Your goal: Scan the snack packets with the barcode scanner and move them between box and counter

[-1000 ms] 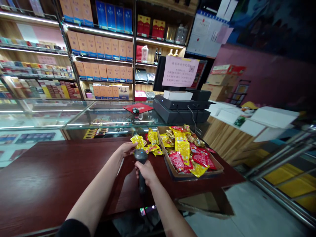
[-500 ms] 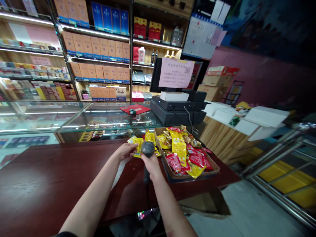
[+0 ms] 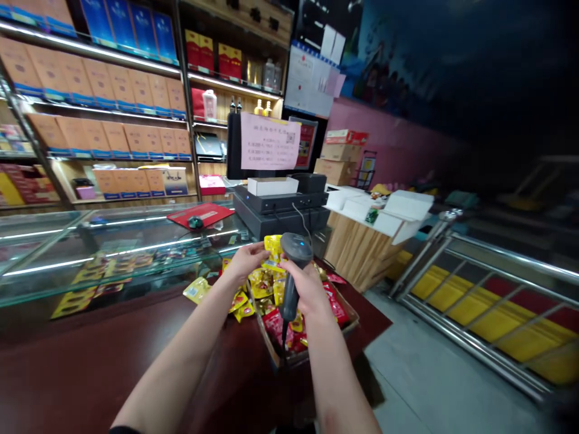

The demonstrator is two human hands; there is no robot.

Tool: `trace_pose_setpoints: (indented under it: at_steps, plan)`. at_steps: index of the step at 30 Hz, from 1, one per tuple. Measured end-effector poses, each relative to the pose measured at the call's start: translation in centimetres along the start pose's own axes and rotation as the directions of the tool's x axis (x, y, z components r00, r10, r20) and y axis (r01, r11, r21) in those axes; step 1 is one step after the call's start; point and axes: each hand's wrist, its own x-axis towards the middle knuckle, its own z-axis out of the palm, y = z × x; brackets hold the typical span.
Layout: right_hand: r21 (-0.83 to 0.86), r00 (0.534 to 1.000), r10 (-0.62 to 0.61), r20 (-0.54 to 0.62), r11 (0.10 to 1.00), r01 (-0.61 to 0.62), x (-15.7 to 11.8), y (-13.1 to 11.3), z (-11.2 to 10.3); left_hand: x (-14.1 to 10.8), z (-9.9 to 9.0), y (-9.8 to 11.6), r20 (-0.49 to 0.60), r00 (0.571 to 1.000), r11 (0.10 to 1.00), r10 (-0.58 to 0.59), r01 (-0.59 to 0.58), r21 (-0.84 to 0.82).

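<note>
My right hand is closed around the handle of a dark grey barcode scanner, held upright over the near part of a shallow cardboard box. My left hand pinches a yellow packet just left of the scanner head, above the box. Red packets and more yellow ones fill the box, partly hidden by the scanner and my right hand. Several yellow packets lie on the dark red counter to the left of the box, some behind my left forearm.
Behind the box stand a black cash drawer and a monitor with a pink paper sign. A glass display case runs along the left, with a mouse on a red mat. A metal railing is at the right.
The view has turned right. Both hands have moved from beside the box to over it, and my left hand now holds a yellow packet up near the scanner head.
</note>
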Motion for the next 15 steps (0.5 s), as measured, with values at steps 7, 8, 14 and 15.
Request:
trace_pose_setpoints:
  at_steps: [7, 8, 14, 15]
  plan:
    - [-0.127, 0.988, -0.1, -0.12, 0.988, 0.085, 3.5, 0.1, -3.1, 3.8, 3.3, -1.4, 0.054, 0.999, 1.0, -0.005, 0.004, 0.021]
    - [-0.138, 0.987, -0.101, -0.125, 0.987, 0.084, 3.8, 0.3, -3.2, 3.9, 3.2, -1.5, 0.041, 0.999, 1.0, -0.018, 0.018, 0.017]
    - [-0.194, 0.984, -0.122, -0.127, 0.976, 0.096, 3.4, 0.6, -2.1, 3.2, 0.1, -2.1, -0.039, 0.998, 0.999, -0.051, 0.052, 0.015]
    - [-0.194, 0.983, -0.139, -0.117, 0.974, 0.114, 3.1, 0.4, -1.8, 2.9, -0.6, -2.1, -0.054, 0.997, 0.998, -0.056, 0.056, 0.011]
